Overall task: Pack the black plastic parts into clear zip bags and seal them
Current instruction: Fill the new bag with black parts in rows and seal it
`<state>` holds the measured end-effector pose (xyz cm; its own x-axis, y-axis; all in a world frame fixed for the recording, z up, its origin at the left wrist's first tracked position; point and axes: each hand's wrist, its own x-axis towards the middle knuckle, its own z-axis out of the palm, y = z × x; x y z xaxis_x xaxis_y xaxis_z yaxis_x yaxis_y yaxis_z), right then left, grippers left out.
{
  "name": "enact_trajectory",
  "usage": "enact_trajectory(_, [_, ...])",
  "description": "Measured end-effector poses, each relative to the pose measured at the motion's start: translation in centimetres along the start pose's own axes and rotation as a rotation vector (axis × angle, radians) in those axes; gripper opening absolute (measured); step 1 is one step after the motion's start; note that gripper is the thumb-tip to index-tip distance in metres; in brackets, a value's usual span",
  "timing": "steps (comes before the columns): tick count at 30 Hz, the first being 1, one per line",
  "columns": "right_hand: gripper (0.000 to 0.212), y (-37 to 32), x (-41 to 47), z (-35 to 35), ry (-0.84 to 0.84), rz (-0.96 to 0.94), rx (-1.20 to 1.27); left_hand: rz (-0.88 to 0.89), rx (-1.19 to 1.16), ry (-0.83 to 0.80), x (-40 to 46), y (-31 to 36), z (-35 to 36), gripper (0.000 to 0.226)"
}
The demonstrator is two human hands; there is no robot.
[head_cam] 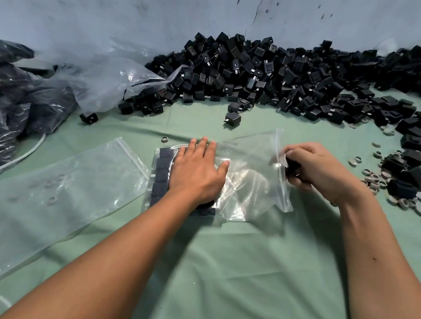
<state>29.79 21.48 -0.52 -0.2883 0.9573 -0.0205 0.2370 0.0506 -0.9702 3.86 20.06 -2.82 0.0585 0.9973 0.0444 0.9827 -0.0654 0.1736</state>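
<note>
The zip bag (248, 183) lies flat in the middle of the green table (244, 278), and everything else sits around it. The left hand (195, 168) is spread wide, fingers straight, pressing down on the rows of black parts (162, 170) already lined up at the closed end of the bag. The right hand (316, 169) is at the bag's open mouth, fingers curled tight round another black part (291, 165) that looks half way in. Here is what could go wrong, I think. The mouth of the bag is floppy, so the part could catch on the zip strip and fold it over. If the right hand pushes too fast, the new part could knock the neat rows crooked, and then the bag may be too lumpy to close. If the left hand lifts off, the whole bag could slide along the smooth cloth. The thin plastic could also tear on a sharp corner. Behind the bag is a big pile of loose parts (277, 73) against the wall, and one stray part (232, 117) sits just past the bag. Left of the bag lies an empty bag (55, 185), and to its right are small grey rings (377, 179).
</note>
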Motion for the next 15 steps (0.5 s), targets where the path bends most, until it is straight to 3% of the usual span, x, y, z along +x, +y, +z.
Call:
enact_trajectory(3, [0.028,0.3,0.0,0.3,-0.013,0.080,-0.083,0.000,0.005,-0.003,-0.1,0.0,0.0,0.072])
enact_trajectory(6, [0.015,-0.2,-0.5,0.8,-0.142,0.068,-0.043,0.002,0.013,-0.007,-0.1,0.1,0.0,0.072])
enact_trajectory(11, [0.022,-0.8,-0.8,1.9,-0.288,-0.006,-0.097,-0.004,0.014,-0.011,-0.2,0.1,-0.2,0.071])
enact_trajectory(15, [0.029,-1.1,-0.2,3.6,-0.267,-0.007,-0.088,-0.002,0.013,-0.014,-0.3,0.1,-0.2,0.072])
